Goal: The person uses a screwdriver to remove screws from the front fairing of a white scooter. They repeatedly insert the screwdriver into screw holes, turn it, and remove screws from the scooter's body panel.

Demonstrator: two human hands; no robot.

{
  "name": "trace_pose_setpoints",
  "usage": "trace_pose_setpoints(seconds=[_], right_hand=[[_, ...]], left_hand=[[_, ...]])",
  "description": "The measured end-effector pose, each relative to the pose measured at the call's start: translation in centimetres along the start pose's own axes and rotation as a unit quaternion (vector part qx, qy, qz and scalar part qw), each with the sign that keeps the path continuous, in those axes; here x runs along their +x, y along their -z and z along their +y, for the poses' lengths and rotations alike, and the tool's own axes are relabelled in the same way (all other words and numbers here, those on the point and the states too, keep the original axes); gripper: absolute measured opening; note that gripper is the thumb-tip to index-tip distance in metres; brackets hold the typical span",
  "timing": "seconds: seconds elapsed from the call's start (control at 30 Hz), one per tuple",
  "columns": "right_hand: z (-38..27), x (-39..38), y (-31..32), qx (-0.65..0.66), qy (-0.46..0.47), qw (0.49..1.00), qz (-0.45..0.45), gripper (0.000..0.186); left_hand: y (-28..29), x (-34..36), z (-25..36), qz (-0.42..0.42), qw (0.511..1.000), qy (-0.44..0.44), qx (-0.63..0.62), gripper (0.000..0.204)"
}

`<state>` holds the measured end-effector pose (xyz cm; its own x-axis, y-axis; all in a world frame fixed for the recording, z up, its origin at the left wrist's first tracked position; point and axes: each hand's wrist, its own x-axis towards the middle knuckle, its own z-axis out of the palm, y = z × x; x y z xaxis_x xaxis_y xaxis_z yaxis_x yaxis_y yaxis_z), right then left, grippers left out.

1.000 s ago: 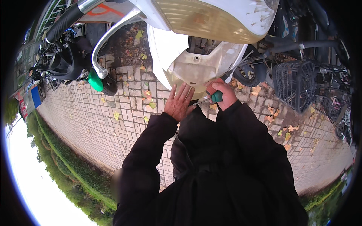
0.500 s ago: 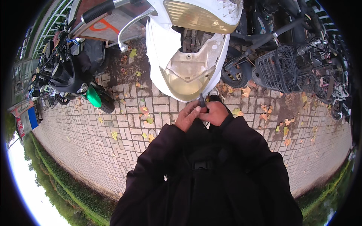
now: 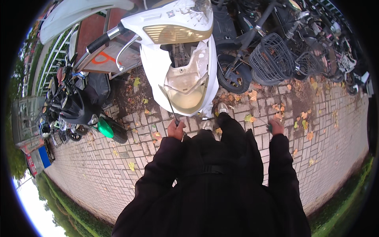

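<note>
My left hand (image 3: 175, 131) is closed round the dark handle of a screwdriver (image 3: 173, 108). Its long thin shaft points up across the lower front of a white scooter (image 3: 152, 75). That scooter's front has an opening in its panel with bare parts inside and a yellowed plastic piece (image 3: 185, 100) below. Out to the right, away from the scooter, my right hand (image 3: 277, 127) is closed on a slim tool (image 3: 269, 128). A dark greenish end and a thin shaft show; its exact kind is unclear.
To the left stands a black scooter with a green front mudguard (image 3: 105, 127). Parked bikes crowd the right, one with a black wire basket (image 3: 271, 57). Fallen leaves (image 3: 252, 94) lie on the brick paving (image 3: 94, 173). My shoes (image 3: 223, 107) are close to the white scooter.
My hands were together at the scooter's lower front edge; now they are apart, the right far to the right, the left a little left. The scooter appears further left in view.
</note>
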<state>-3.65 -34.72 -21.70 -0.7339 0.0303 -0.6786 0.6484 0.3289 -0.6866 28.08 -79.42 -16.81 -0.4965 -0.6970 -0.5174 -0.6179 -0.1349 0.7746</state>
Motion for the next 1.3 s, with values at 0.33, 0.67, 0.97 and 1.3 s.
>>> trace_pose_setpoints(seconds=[0.33,0.67,0.97,1.3], right_hand=[[36.4,-26.7,25.1,0.385,-0.397,0.803,0.224,0.028],[10.5,-8.2,22.4,0.214,0.122,0.960,0.135,0.049],[-10.9,-10.2,27.6,-0.170,0.438,0.872,0.135,0.087],[11.2,-0.1,48.2,0.031,0.145,0.971,0.190,0.030]], left_hand=[[-0.9,-3.4,-2.0,-0.077,0.971,-0.114,0.193,0.034],[-28.3,-7.9,18.6,-0.361,0.930,-0.065,0.012,0.021],[-54.8,-24.2,27.7,-0.587,0.769,0.204,-0.149,0.038],[-71.1,-23.6,30.3,-0.541,0.837,0.067,-0.050,0.028]])
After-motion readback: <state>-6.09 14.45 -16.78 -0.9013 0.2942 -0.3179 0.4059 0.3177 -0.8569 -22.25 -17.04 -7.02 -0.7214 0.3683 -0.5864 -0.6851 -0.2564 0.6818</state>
